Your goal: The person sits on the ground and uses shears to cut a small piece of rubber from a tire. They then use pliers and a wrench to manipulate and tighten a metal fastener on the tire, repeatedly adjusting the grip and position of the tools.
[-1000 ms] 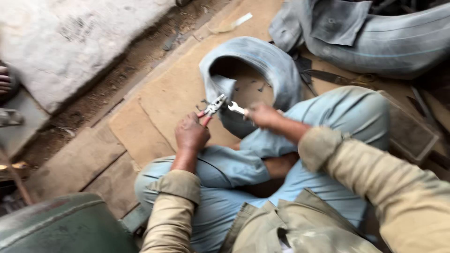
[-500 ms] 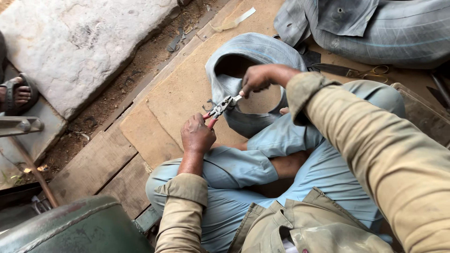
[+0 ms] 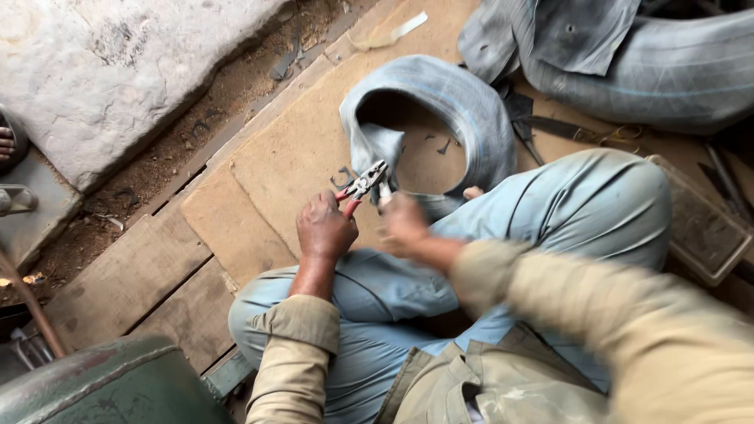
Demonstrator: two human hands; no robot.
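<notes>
I sit cross-legged in light blue trousers (image 3: 550, 212) on wooden boards (image 3: 259, 180). My left hand (image 3: 326, 232) grips red-handled pliers (image 3: 363, 187), jaws pointing up and right toward a grey-blue rubber inner tube (image 3: 463, 102) that lies curled in front of my knees. My right hand (image 3: 404, 224) is blurred with motion, right beside the pliers and in front of the tube's near edge. A small pale piece (image 3: 385, 194) shows at its fingertips, close to the plier handles. Whether the hand holds that piece is unclear.
A larger grey tube (image 3: 628, 63) lies at the top right, with dark shears (image 3: 565, 129) below it. A shallow metal tray (image 3: 699, 228) sits by my right knee. A stone slab (image 3: 118, 71) fills the top left, and a green metal drum (image 3: 110, 385) the bottom left. Another person's sandalled foot (image 3: 6, 141) is at the left edge.
My right hand reached out to the inner tube, then came back beside the pliers. My left hand kept the pliers in nearly the same spot. The camera view shifted slightly.
</notes>
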